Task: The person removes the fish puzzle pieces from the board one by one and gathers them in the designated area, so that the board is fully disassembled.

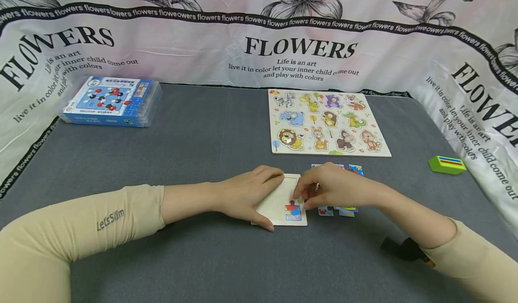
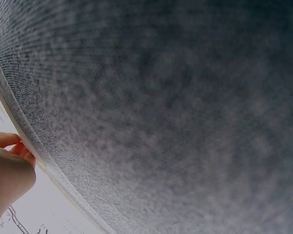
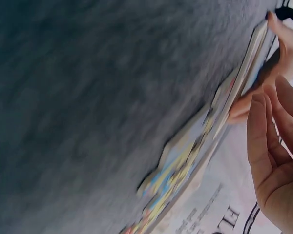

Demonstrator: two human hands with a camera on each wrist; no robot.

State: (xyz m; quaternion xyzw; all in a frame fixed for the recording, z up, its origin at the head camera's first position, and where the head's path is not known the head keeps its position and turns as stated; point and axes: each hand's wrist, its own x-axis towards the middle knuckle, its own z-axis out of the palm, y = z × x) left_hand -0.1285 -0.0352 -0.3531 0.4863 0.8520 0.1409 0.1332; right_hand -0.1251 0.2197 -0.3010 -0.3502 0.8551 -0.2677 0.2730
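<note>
A white puzzle tray (image 1: 278,199) lies on the table, with a red and blue jigsaw piece (image 1: 293,211) near its lower right corner. My left hand (image 1: 247,195) spans the tray's left part, fingers at the far edge and thumb at the near edge, holding it. The right hand (image 1: 333,187) reaches in from the right, its index fingertip right at the piece's upper edge and the thumb beside the tray's rim. In the right wrist view the right hand's fingers (image 3: 258,146) look extended, with no piece showing between them. Loose jigsaw pieces (image 1: 346,211) lie partly hidden under this hand.
An animal puzzle board (image 1: 329,123) lies beyond the hands. At the back left stands a blue molecule-model box (image 1: 109,101) in clear plastic. A green block (image 1: 447,164) sits at the right, near the patterned cloth (image 1: 299,51) that rises around the table (image 1: 194,132).
</note>
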